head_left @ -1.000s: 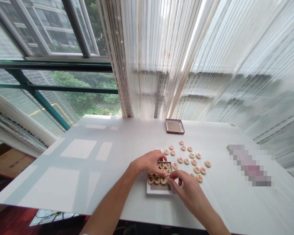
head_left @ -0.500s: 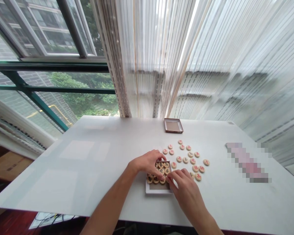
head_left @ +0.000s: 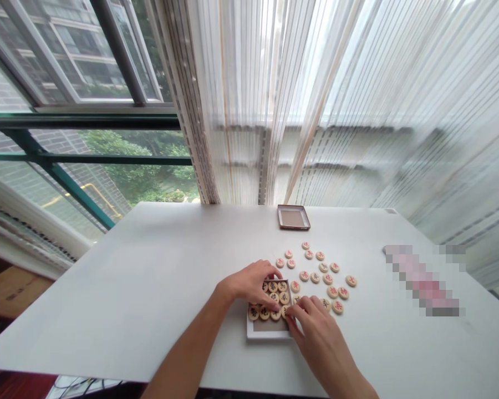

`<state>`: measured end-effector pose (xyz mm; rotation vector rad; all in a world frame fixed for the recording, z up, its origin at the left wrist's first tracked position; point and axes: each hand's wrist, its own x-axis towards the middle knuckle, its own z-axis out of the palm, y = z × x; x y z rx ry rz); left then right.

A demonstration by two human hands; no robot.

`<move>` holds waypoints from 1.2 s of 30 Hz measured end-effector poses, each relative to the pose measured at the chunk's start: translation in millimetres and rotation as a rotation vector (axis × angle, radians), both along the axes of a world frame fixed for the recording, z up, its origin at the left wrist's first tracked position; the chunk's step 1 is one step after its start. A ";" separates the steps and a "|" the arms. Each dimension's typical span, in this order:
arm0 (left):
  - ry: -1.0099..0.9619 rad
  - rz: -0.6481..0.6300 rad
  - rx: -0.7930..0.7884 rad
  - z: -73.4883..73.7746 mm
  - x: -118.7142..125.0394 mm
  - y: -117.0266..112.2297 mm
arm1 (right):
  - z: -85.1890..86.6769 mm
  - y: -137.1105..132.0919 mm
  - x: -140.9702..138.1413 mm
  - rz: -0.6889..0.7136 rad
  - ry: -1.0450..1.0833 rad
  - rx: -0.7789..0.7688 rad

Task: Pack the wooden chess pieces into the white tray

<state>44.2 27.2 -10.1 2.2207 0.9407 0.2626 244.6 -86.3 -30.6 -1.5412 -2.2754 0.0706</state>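
A shallow white-rimmed box (head_left: 270,334) lies near the front of the table with rows of round wooden xiangqi pieces (head_left: 273,286), their characters black. My left hand (head_left: 253,281) arches over the box's left side, fingers at the far edge and thumb on the third row of pieces. At that row's right end, my right hand (head_left: 314,320) pinches a xiangqi piece (head_left: 285,312) between thumb and fingers, low inside the box. Part of the left column is hidden under my left hand. Bare brown bottom shows along the near side.
Several loose pieces (head_left: 327,279), mostly red-marked with a few black, are scattered right of and beyond the box. A box lid (head_left: 294,218) lies open side up near the far edge. A blurred pink object (head_left: 422,281) rests at the right. Curtains (head_left: 258,111) hang behind the table.
The view has tilted up slightly. My right hand stays at the row's right end, and more of its piece shows. A black piece beside its knuckles has come into sight. My left hand has hardly moved.
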 end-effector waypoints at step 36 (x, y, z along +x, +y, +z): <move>0.070 0.082 0.169 10.1 17.8 -16.1 | -22.0 -21.6 114.4 -0.247 0.483 0.067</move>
